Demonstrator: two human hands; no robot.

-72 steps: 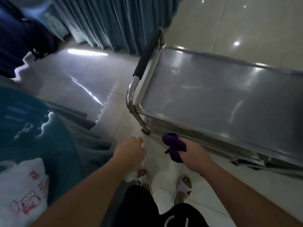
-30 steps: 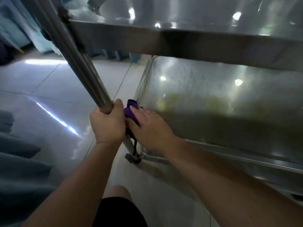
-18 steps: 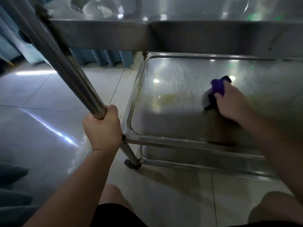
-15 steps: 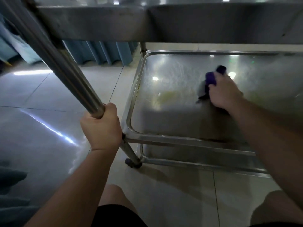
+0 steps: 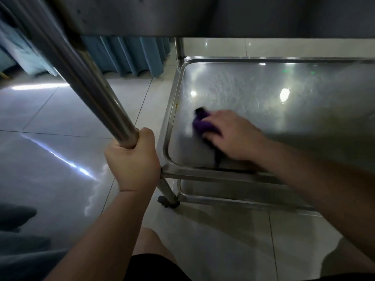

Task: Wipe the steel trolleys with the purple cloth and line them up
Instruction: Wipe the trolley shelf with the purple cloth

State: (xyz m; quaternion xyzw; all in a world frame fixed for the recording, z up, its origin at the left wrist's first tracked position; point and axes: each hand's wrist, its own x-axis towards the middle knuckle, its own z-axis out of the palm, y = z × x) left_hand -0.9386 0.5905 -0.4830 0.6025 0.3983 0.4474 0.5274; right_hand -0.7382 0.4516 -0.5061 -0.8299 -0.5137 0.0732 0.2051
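Observation:
I look from low down under the top shelf of a steel trolley. Its slanted steel post [image 5: 87,82] runs from the upper left to my left hand [image 5: 133,162], which grips it just above the middle shelf's corner. The middle shelf [image 5: 274,102] is a shiny rimmed tray. My right hand [image 5: 231,135] presses the purple cloth [image 5: 202,124] onto that shelf near its left rim; the hand and cloth are motion-blurred. A lower shelf rim [image 5: 233,199] and a castor [image 5: 167,201] show below.
Glossy pale floor tiles [image 5: 50,138] spread left and in front. Teal curtains [image 5: 129,55] hang behind the trolley. Grey fabric [image 5: 18,230] lies at the lower left. My knees in black shorts [image 5: 154,266] are at the bottom edge.
My right hand has swept the purple cloth leftward and nearer across the middle shelf, from its centre to the left rim. My left hand keeps its grip on the post.

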